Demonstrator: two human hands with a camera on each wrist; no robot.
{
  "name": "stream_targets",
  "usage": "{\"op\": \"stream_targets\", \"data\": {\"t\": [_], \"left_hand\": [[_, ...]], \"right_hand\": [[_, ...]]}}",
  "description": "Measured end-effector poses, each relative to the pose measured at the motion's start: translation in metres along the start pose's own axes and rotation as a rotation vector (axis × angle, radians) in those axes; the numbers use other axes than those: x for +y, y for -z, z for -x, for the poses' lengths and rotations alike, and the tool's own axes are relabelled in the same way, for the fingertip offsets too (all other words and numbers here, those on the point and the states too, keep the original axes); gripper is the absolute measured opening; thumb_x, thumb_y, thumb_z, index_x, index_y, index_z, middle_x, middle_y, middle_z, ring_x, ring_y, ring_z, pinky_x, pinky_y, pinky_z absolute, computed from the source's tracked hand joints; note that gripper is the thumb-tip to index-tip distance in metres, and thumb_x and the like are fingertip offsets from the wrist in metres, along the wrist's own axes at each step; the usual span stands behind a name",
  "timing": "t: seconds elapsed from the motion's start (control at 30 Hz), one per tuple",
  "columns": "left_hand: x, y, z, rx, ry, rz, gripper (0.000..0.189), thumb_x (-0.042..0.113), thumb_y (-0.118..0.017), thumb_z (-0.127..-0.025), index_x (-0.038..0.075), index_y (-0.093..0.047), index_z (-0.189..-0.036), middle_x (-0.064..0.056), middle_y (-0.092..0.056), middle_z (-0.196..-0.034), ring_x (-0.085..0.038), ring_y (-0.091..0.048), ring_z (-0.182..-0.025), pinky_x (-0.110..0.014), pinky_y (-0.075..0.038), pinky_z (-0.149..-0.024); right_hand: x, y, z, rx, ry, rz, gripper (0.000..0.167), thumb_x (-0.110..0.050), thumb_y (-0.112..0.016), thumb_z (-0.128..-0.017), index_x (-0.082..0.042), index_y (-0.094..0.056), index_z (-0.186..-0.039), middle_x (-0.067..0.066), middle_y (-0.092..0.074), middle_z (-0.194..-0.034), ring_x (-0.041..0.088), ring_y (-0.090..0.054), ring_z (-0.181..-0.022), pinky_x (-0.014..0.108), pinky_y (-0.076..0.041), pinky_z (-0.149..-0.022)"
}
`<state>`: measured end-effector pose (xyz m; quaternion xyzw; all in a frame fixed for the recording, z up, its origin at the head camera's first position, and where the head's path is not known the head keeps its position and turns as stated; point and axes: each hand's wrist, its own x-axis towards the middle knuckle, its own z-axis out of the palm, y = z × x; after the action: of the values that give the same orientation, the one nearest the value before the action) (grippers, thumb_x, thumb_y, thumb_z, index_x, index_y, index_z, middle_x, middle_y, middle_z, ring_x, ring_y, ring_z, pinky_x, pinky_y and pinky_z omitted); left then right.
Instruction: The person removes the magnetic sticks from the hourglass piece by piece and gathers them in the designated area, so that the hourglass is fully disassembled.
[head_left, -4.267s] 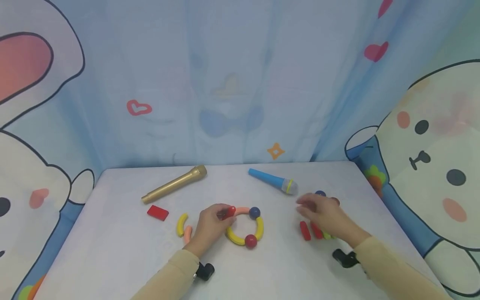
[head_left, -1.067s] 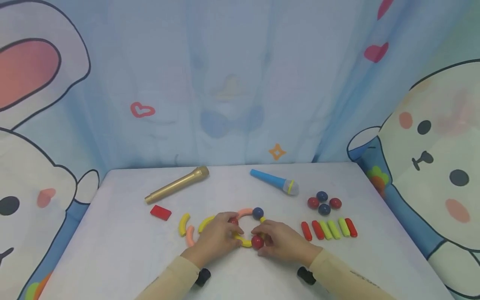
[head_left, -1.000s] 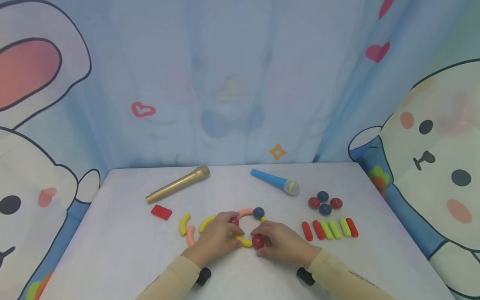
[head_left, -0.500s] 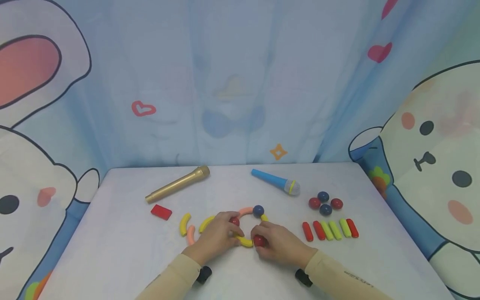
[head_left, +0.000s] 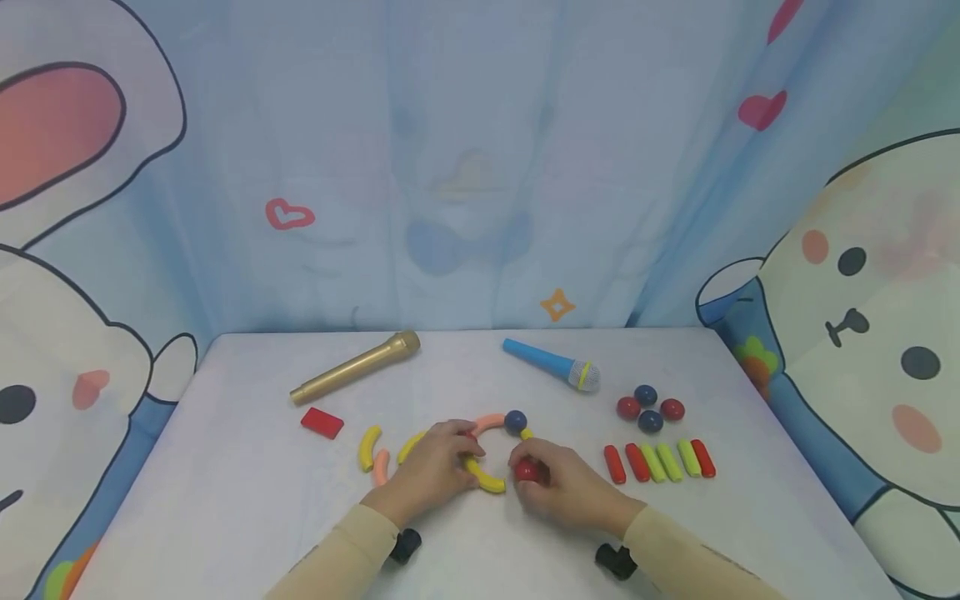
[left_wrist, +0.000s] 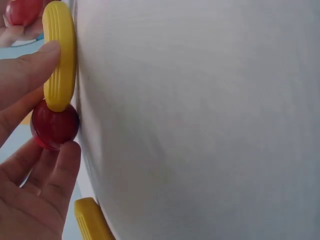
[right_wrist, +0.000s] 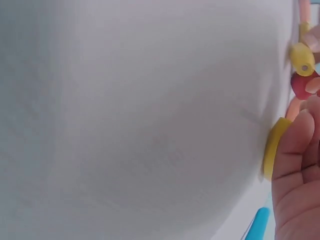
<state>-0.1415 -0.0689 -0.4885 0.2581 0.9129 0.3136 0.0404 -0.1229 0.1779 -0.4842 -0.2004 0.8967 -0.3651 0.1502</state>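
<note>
My left hand (head_left: pixel 431 468) pinches a yellow curved rod (left_wrist: pixel 65 80), thumb on its side, with its fingertips on the red ball (left_wrist: pixel 55 127) at the rod's end. The rod's other end (head_left: pixel 491 483) is free, and a grey dot shows in it in the right wrist view. Between thumb and fingers, my right hand (head_left: pixel 576 492) holds another red ball (head_left: pixel 527 471), a small gap from that end. Behind the hands, a salmon curved rod (head_left: pixel 489 422) meets a blue ball (head_left: pixel 515 422). A second yellow curved rod (head_left: pixel 527 434) runs from it, partly hidden behind my right hand.
Loose curved rods (head_left: pixel 367 448) lie left of the left hand, near a red rectangular block (head_left: pixel 322 422). A gold microphone (head_left: pixel 356 367) and a blue microphone (head_left: pixel 551 362) lie at the back. Red and blue balls (head_left: pixel 650 421) and short straight rods (head_left: pixel 667 460) lie at right.
My right hand came in from the right-hand pieces to the ring's front red ball, then drew it slightly right and back, off the yellow rod. The left hand has stayed nearly in place.
</note>
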Motion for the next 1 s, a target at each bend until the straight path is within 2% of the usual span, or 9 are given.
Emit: {"op": "stream_targets", "data": {"t": [0.17, 0.3, 0.47, 0.6, 0.83, 1.0], "left_hand": [[0.000, 0.002, -0.002, 0.018, 0.012, 0.016, 0.037, 0.015, -0.086, -0.079, 0.016, -0.074, -0.114, -0.004, -0.058, -0.133, -0.021, -0.056, -0.121, -0.039, -0.046, -0.103], [-0.003, 0.001, -0.003, 0.038, -0.001, 0.015, 0.041, 0.018, -0.087, -0.078, 0.016, -0.073, -0.116, 0.000, -0.059, -0.127, -0.011, -0.061, -0.108, -0.032, -0.049, -0.097], [-0.005, 0.002, 0.000, 0.057, -0.004, 0.047, 0.040, 0.017, -0.088, -0.076, 0.015, -0.073, -0.113, 0.001, -0.058, -0.124, -0.006, -0.060, -0.098, -0.027, -0.051, -0.090], [-0.004, 0.004, 0.001, 0.058, 0.000, 0.056, 0.038, 0.017, -0.087, -0.077, 0.015, -0.073, -0.113, 0.003, -0.056, -0.117, -0.007, -0.059, -0.095, -0.025, -0.051, -0.086], [-0.004, 0.003, 0.000, 0.033, 0.043, 0.044, 0.037, 0.016, -0.085, -0.079, 0.018, -0.074, -0.114, 0.008, -0.053, -0.108, -0.006, -0.057, -0.091, -0.024, -0.051, -0.081], [-0.006, 0.003, 0.000, 0.044, 0.046, 0.045, 0.037, 0.013, -0.085, -0.079, 0.019, -0.074, -0.114, 0.008, -0.053, -0.107, -0.007, -0.058, -0.091, -0.025, -0.051, -0.081]], "right_hand": [[0.002, 0.012, 0.007, 0.067, -0.024, -0.037, 0.034, -0.012, -0.075, -0.088, -0.025, -0.060, -0.116, -0.011, -0.059, -0.109, 0.017, -0.055, -0.093, 0.026, -0.053, -0.078], [0.007, 0.036, 0.009, 0.065, -0.092, -0.004, 0.038, -0.010, -0.077, -0.086, -0.022, -0.060, -0.118, -0.008, -0.060, -0.110, 0.018, -0.057, -0.093, 0.028, -0.055, -0.074], [0.019, 0.077, 0.004, 0.094, -0.235, 0.194, 0.042, -0.015, -0.082, -0.084, -0.018, -0.063, -0.121, -0.005, -0.063, -0.106, 0.018, -0.060, -0.095, 0.032, -0.057, -0.075], [0.034, 0.099, -0.005, 0.094, -0.266, 0.346, 0.043, -0.019, -0.082, -0.084, -0.012, -0.065, -0.123, 0.001, -0.062, -0.104, 0.020, -0.058, -0.090, 0.032, -0.057, -0.073], [0.049, 0.099, -0.015, 0.098, -0.249, 0.534, 0.045, -0.019, -0.083, -0.083, -0.010, -0.067, -0.125, 0.005, -0.060, -0.109, 0.023, -0.056, -0.093, 0.042, -0.057, -0.082], [0.049, 0.099, -0.016, 0.091, -0.282, 0.568, 0.053, -0.021, -0.084, -0.082, -0.012, -0.064, -0.130, 0.009, -0.060, -0.119, 0.025, -0.057, -0.095, 0.046, -0.057, -0.083]]}}
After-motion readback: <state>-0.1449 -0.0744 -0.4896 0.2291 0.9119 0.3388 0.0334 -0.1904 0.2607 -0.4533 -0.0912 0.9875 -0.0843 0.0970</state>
